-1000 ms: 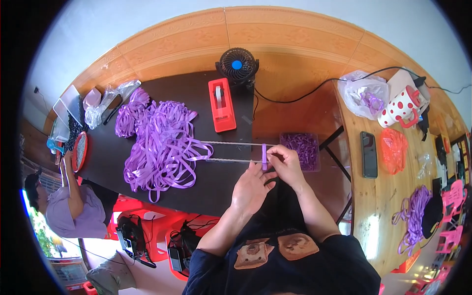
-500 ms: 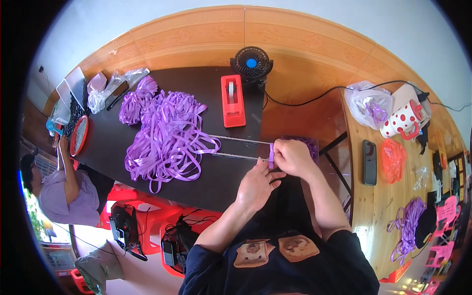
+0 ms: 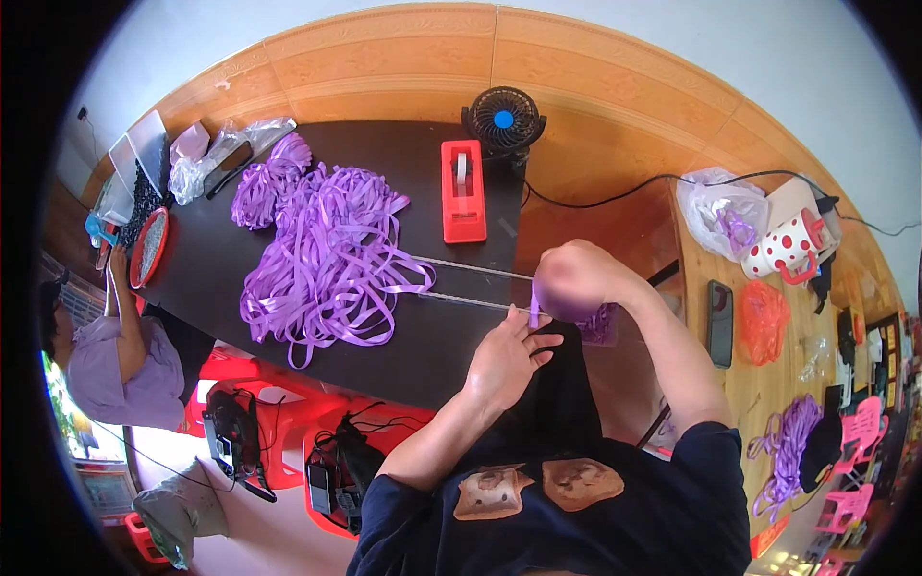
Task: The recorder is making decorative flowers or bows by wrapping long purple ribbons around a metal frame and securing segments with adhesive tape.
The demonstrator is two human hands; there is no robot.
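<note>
My left hand [image 3: 504, 360] is palm up at the table's front right edge, thumb and forefinger pinched on a short piece of purple ribbon [image 3: 535, 305], its other fingers loosely spread. Just beyond it, my right hand [image 3: 581, 274] is curled over the same ribbon; a blur covers its fingertips. Two thin pale rods [image 3: 471, 301] run side by side from the hands toward a big tangled pile of purple ribbon [image 3: 331, 259], whose loops hide their far ends. More purple ribbon [image 3: 603, 324] lies in a clear container below my right hand.
The dark table [image 3: 384, 144] bears a red tape dispenser [image 3: 463, 192], a black fan [image 3: 503, 120] and a red-rimmed bowl [image 3: 149, 250]. At left sits another person [image 3: 125, 365]. On the wooden table [image 3: 744, 413] are a phone [image 3: 719, 324], an orange-red bag [image 3: 764, 322] and a dotted tumbler [image 3: 783, 245].
My right hand has risen a little, away from the left, and its elbow has swung outward to the right. The left hand stays near the rod ends. The view has shifted slightly.
</note>
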